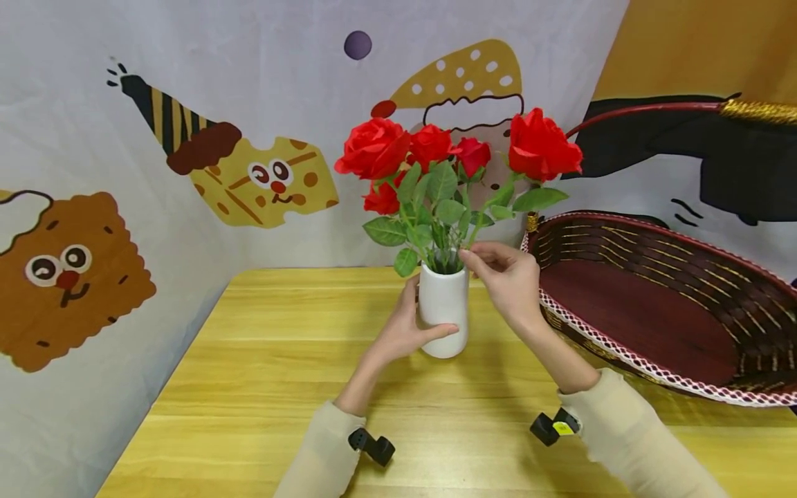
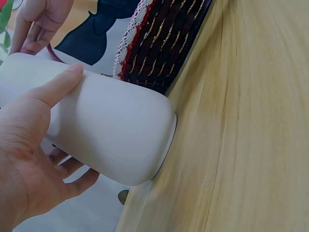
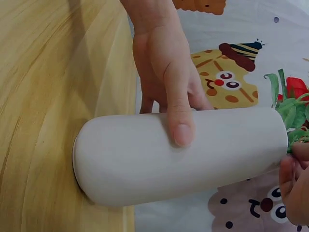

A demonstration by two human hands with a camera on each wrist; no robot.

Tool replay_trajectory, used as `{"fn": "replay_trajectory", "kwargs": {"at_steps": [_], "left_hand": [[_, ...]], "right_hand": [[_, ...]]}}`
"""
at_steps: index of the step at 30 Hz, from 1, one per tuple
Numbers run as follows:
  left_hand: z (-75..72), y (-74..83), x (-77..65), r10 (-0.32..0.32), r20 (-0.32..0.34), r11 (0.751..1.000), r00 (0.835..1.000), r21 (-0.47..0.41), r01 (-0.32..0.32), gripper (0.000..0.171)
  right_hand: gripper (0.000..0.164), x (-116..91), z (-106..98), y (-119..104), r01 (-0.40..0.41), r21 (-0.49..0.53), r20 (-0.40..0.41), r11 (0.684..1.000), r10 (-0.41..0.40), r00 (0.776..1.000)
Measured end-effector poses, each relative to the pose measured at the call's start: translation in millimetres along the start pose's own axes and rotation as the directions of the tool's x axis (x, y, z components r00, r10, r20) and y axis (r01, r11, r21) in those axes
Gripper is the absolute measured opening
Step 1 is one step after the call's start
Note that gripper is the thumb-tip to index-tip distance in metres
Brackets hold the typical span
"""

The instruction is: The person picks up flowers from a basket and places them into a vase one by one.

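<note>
A white vase (image 1: 443,304) stands upright on the wooden table, filled with several red roses (image 1: 376,147) on leafy green stems. My left hand (image 1: 407,328) grips the vase from its left side, thumb across the front and fingers behind, as the left wrist view also shows on the vase (image 2: 116,130). At the vase's rim, my right hand (image 1: 510,280) pinches a stem (image 1: 474,232) between thumb and fingertips; it seems to belong to the rightmost rose (image 1: 542,146). In the right wrist view the fingertips of that hand (image 3: 295,186) lie beside the mouth, partly cut off by the frame.
A dark red woven basket (image 1: 635,311) with white-and-red trim and a tall handle stands right of the vase, close to the right forearm. Behind the table (image 1: 268,387) hangs a pale cloth (image 1: 280,55) printed with cartoon figures. Each sleeve carries a small black wrist camera.
</note>
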State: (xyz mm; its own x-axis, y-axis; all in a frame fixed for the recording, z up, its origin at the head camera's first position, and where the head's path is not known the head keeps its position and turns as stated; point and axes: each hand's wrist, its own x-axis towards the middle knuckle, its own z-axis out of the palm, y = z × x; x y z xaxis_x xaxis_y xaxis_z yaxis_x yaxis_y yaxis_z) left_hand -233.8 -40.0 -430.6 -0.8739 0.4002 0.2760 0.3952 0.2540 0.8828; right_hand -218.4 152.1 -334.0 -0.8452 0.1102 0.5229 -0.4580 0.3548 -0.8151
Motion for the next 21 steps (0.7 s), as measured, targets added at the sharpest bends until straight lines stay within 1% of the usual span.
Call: {"fn": "replay_trajectory", "kwargs": {"at_steps": [3, 6, 8, 14, 17, 21], "left_hand": [[0.6, -0.6, -0.2, 0.003, 0.006, 1.0, 1.0, 0.001, -0.003, 0.102], [0.8, -0.8, -0.5, 0.001, 0.005, 1.0, 1.0, 0.0, -0.001, 0.103], [0.6, -0.6, -0.4, -0.005, 0.005, 1.0, 1.0, 0.004, 0.005, 0.103], [0.1, -0.1, -0.1, -0.015, 0.011, 1.0, 1.0, 0.006, 0.015, 0.103], [-0.2, -0.4, -0.3, -0.016, 0.011, 1.0, 1.0, 0.001, 0.016, 0.103], [-0.3, -0.3, -0.3, -0.016, 0.01, 1.0, 1.0, 0.001, 0.016, 0.103]], "right_hand": [[0.023, -0.8, -0.1, 2.1, -0.032, 0.016, 0.0, 0.999, 0.032, 0.999], [0.025, -0.5, 0.0, 3.1, -0.047, 0.069, 0.001, 0.996, 0.047, 0.999], [0.024, 0.2, 0.2, 3.4, -0.038, 0.112, -0.005, 0.993, 0.039, 0.999], [0.015, 2.2, -0.2, 4.4, 0.025, 0.204, -0.057, 0.979, -0.014, 0.998], [0.015, 3.6, -0.7, 4.3, 0.032, 0.234, -0.063, 0.972, -0.017, 0.998], [0.015, 4.5, -1.9, 3.5, 0.029, 0.242, -0.052, 0.97, -0.017, 0.999]]}}
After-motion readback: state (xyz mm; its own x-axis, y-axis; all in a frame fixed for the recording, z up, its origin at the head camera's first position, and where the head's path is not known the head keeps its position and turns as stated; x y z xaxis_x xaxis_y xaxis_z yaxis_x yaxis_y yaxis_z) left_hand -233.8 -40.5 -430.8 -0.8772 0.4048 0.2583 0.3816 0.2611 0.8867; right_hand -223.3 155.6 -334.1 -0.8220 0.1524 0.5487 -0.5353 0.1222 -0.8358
